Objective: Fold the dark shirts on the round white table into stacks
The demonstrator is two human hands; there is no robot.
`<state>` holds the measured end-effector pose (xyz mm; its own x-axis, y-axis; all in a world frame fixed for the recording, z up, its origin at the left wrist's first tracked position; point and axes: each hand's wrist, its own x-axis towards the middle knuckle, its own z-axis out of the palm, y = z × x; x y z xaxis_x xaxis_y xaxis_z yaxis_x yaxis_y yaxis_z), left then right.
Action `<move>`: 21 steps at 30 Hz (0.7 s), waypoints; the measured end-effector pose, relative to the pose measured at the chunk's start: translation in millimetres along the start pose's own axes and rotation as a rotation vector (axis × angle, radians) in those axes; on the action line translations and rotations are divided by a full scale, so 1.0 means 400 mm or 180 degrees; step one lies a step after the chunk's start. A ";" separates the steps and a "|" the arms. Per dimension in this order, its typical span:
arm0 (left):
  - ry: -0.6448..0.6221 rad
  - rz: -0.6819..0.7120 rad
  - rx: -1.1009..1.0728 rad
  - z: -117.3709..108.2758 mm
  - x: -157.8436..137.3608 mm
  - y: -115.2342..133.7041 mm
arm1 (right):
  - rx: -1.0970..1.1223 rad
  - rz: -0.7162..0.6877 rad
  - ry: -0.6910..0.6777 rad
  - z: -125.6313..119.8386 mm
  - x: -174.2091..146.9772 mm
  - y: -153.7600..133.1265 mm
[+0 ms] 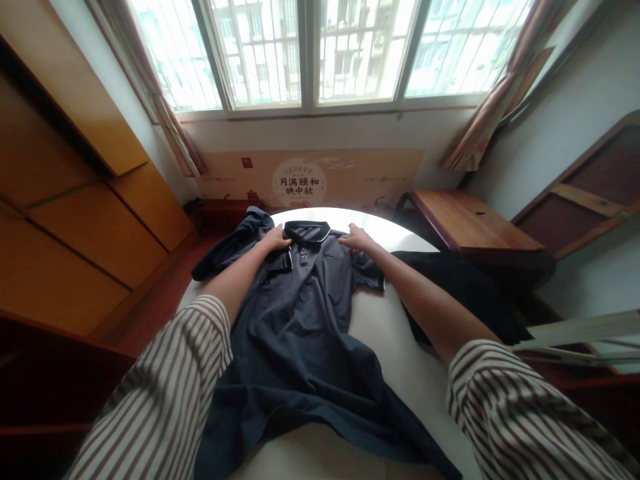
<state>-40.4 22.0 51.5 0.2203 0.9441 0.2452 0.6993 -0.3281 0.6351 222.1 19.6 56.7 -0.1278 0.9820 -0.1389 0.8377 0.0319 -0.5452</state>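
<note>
A dark navy polo shirt (305, 313) lies front up on a white round-ended table (395, 233), its collar at the far end and its hem toward me, with loose folds across the body. My left hand (274, 240) grips the shirt's shoulder just left of the collar. On the other side of the collar, my right hand (356, 239) pinches the opposite shoulder. The short sleeve with white edging hangs below my right hand. Another dark garment (225, 247) lies bunched at the table's left edge, beyond my left forearm.
Black cloth (450, 287) drapes over the table's right side. A wooden desk (475, 220) stands at the back right, and wooden cabinets (95, 247) line the left. A printed banner (350, 177) covers the wall below the barred window.
</note>
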 end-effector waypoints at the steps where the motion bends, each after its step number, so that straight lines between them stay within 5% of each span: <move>1: -0.0055 -0.0029 0.0006 0.006 0.014 -0.011 | -0.0023 0.0060 -0.0001 0.003 0.017 0.010; 7: -0.0284 -0.0148 0.0135 0.021 0.087 -0.076 | -0.0049 0.0118 -0.0201 0.010 0.073 0.032; 10: -0.0030 -0.0062 0.0177 0.004 0.124 -0.093 | 0.0086 0.0029 -0.0270 -0.024 0.074 0.024; 15: 0.0818 0.0089 0.0202 -0.047 0.198 -0.069 | 0.0207 -0.0051 0.0821 -0.142 0.096 0.004; 18: 0.0856 0.0212 0.0171 -0.054 0.236 -0.030 | -0.0041 -0.0129 0.1478 -0.184 0.112 -0.007; 21: 0.0597 0.0480 0.0128 -0.025 0.220 0.008 | -0.0272 -0.0411 0.1332 -0.161 0.083 -0.011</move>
<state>-25.8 103.8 82.4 0.1967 0.8608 0.4693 0.6953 -0.4600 0.5522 248.4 64.1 107.7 -0.0231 0.9592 0.2819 0.8722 0.1571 -0.4632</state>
